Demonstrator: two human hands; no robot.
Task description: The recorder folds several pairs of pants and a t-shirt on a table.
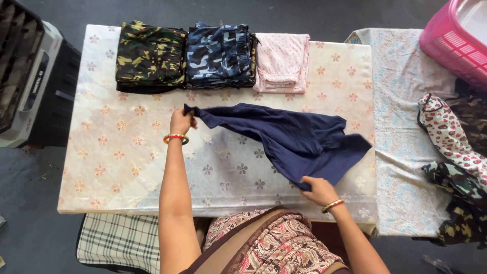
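A navy blue garment (289, 137) is stretched across the flower-patterned table top (116, 157). My left hand (181, 122) pinches its far left corner, held a little above the table. My right hand (318, 190) grips the garment's near edge close to the table's front. Both wrists wear bangles. The cloth hangs loosely between the two hands, with its right part bunched and lying on the table.
Along the far edge lie folded stacks: green camouflage (149, 56), blue camouflage (219, 55), pink dotted (282, 63). At right, a cloth-covered surface (401, 127) carries unfolded clothes (456, 167) and a pink basket (454, 38). A grey appliance (25, 76) stands left.
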